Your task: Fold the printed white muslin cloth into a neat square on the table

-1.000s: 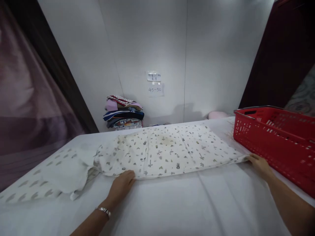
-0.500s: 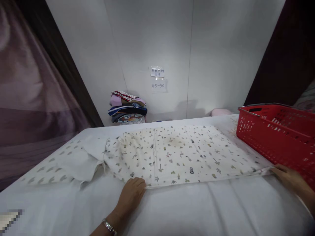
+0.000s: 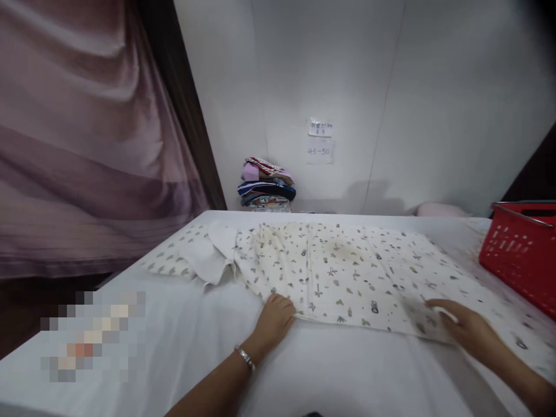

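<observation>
A cream cloth printed with small grey-green and brown motifs lies spread across the white table. My left hand, with a silver bracelet at the wrist, is closed on the cloth's near edge, knuckles up. To the right, my right hand is slightly raised over the same cloth; a white bit of its edge shows between thumb and fingers. At the cloth's left end a rumpled part is turned over, showing a plain white side. Beyond it lies fabric with larger grey motifs.
A red perforated basket stands at the right. Folded fabrics are stacked behind the table's far edge, against the wall, below paper labels. A pink curtain hangs at the left. The white table has a pixelated patch at left.
The view has swung left, so things sit farther right in it. My right hand has come inward from the cloth's right corner toward my left hand, which still grips the near edge.
</observation>
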A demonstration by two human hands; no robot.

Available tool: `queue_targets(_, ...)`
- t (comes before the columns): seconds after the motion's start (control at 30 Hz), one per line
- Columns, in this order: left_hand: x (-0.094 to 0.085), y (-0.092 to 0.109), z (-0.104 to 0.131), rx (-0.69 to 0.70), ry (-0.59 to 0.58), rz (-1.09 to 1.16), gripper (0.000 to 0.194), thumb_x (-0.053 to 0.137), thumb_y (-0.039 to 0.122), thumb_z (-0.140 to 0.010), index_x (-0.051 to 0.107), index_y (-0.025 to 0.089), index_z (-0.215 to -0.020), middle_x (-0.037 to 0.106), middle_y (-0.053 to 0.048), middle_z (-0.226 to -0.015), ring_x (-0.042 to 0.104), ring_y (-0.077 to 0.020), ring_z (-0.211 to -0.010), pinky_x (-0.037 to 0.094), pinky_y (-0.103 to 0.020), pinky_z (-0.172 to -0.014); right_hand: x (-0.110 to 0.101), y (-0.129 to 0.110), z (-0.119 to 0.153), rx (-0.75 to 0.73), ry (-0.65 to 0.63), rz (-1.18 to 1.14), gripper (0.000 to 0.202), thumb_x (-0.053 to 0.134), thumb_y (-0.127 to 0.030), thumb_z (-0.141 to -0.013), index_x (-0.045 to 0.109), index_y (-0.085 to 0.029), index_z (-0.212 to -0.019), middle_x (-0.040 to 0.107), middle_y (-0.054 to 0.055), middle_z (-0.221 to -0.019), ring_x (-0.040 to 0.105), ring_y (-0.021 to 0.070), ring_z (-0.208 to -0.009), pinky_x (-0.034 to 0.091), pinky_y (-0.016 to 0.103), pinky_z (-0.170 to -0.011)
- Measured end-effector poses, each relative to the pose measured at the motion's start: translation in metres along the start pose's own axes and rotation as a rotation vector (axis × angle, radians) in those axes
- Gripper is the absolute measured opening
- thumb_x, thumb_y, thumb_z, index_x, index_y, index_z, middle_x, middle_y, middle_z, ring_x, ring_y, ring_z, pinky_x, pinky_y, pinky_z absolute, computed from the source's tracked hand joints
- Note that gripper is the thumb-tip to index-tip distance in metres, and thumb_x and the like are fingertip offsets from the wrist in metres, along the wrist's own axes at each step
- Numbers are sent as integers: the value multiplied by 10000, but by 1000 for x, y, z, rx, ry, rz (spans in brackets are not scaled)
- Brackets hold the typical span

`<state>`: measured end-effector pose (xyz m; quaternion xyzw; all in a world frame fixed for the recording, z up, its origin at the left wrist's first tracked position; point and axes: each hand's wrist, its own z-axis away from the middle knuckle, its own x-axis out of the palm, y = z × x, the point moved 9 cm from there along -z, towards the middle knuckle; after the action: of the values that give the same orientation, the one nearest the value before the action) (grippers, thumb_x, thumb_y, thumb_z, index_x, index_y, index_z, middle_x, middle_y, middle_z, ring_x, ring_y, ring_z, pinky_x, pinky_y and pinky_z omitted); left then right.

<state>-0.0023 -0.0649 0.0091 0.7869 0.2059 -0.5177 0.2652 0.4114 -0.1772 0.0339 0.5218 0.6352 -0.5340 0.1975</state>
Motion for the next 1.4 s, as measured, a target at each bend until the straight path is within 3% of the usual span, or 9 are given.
queue_targets(0.2,0,4,0,-21,-15,15,127,512,226,-844,601,184,-765,598,-34,-819,495,-166,-833,333,-330,-797,122,-232,27,-563,-378,-123,349,454,-291,-834,584,-245,-1155,581,75,-1198,529,235,-1095,441,407,-924)
queue_targets(0.33,5,-2,1,-69,-21,-8,98,538,236,-819,598,177,-769,596,-42,-803,499,-173,-833,332,-330,-768,164,-310,37,-740,-391,-42,268,499,-175,-770,610,-192,-1014,613,89,-1027,555,241,-946,462,405,-814)
queue_targets(0.53,11,-15,4,-115,-21,-15,83,559,239,-778,562,170,-732,600,-25,-790,502,-170,-813,329,-328,-772,206,-306,32,-678,-344,-54,195,444,-236,-838,597,-175,-943,632,78,-894,585,216,-832,487,360,-735)
queue_targets(0.8,11,-16,5,-97,-28,106,65,551,233,-787,602,207,-816,620,-15,-817,506,-167,-852,318,-332,-798,221,-269,32,-595,-361,-161,261,396,-325,-842,621,-316,-974,666,38,-904,638,247,-843,552,376,-693)
queue_targets(1.0,-12,-62,12,-215,40,140,102,575,160,-748,635,211,-813,643,-15,-819,518,-167,-873,304,-353,-868,221,-271,31,-609,-417,-157,263,391,-323,-853,632,-250,-932,653,47,-934,627,210,-867,542,330,-720)
queue_targets(1.13,-44,-107,28,-417,193,119,222,543,85,-722,646,227,-858,644,-29,-936,509,-187,-986,304,-375,-942,222,-272,32,-612,-447,-175,282,370,-340,-865,632,-258,-933,647,39,-953,618,194,-872,531,301,-707)
queue_targets(1.23,-72,-145,54,-683,467,206,309,540,79,-710,623,223,-970,569,-56,-1159,431,-215,-1153,291,-382,-1004,221,-270,32,-601,-447,-189,286,367,-343,-867,632,-267,-943,641,32,-975,611,189,-889,524,288,-706)
queue_targets(1.33,-67,-185,90,-1083,693,540,282,588,160,-717,586,196,-996,570,-84,-1133,478,-229,-1117,370,-368,-955,222,-271,32,-612,-457,-203,271,386,-352,-861,630,-266,-943,638,30,-966,610,188,-890,517,295,-730)
queue_targets(1.4,-52,-198,99,-1257,717,719,193,580,247,-751,574,162,-924,610,-99,-974,581,-218,-931,463,-349,-813,223,-271,32,-611,-474,-212,268,384,-351,-862,628,-265,-935,635,28,-945,607,186,-881,512,300,-740)
